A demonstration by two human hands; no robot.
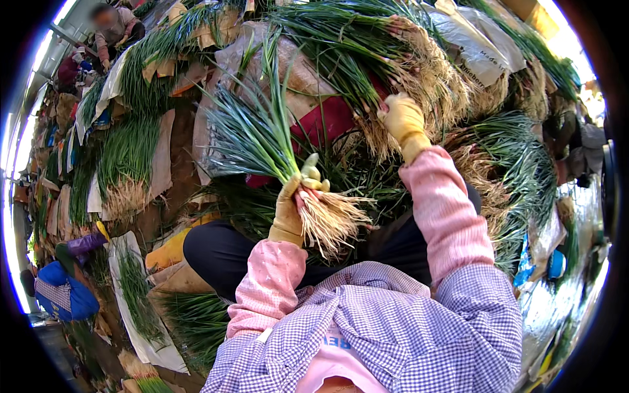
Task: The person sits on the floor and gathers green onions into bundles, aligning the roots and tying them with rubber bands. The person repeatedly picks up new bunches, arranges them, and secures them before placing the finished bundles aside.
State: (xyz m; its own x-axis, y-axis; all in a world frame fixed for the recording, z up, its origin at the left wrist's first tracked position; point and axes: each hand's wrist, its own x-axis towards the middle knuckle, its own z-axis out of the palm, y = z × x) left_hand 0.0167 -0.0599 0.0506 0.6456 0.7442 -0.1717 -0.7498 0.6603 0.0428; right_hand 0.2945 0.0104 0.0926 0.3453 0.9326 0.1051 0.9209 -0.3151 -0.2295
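In a yellow glove, my left hand (290, 209) is closed around a bunch of spring onions (275, 147). Their green leaves fan up and to the left. Reddish bulb ends and a mop of pale roots (331, 223) stick out to the right of the palm. My right hand (403, 118), gloved alike, is at the near edge of a big heap of spring onions (344, 54). Its curled fingers pinch at a reddish stem there; the fingertips are partly hidden. Loose green leaves (363, 182) lie between my arms, over my crossed legs.
Plastic sacking (295, 73) and red cloth (322, 123) lie under the heap. Another pile of spring onions (511, 172) is at my right. Laid-out bunches (128, 162) and a white sheet (142, 299) are on the left. A person (115, 29) sits at far left.
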